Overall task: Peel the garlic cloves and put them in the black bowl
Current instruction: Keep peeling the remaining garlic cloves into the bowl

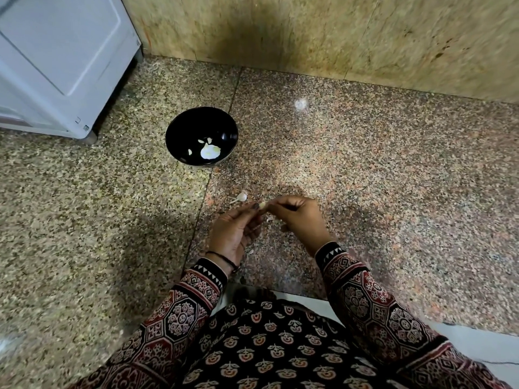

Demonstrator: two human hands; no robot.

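A small pale garlic clove (pixel 262 205) is held between both hands, low over the speckled floor. My left hand (pixel 234 230) pinches it from the left with curled fingers. My right hand (pixel 299 217) pinches it from the right. The black bowl (pixel 179 130) stands on the floor up and to the left of my hands, with a few pale garlic pieces (pixel 209 152) inside. Bits of papery garlic skin (pixel 241 196) lie on the floor just beyond my hands, and smaller skin flakes (pixel 269 219) lie under them.
A white appliance (pixel 61 60) stands at the top left, close to the bowl. A beige stone wall (pixel 337 37) runs along the back. A white spot (pixel 301 104) shows on the floor near the wall. My patterned sleeves and lap fill the bottom.
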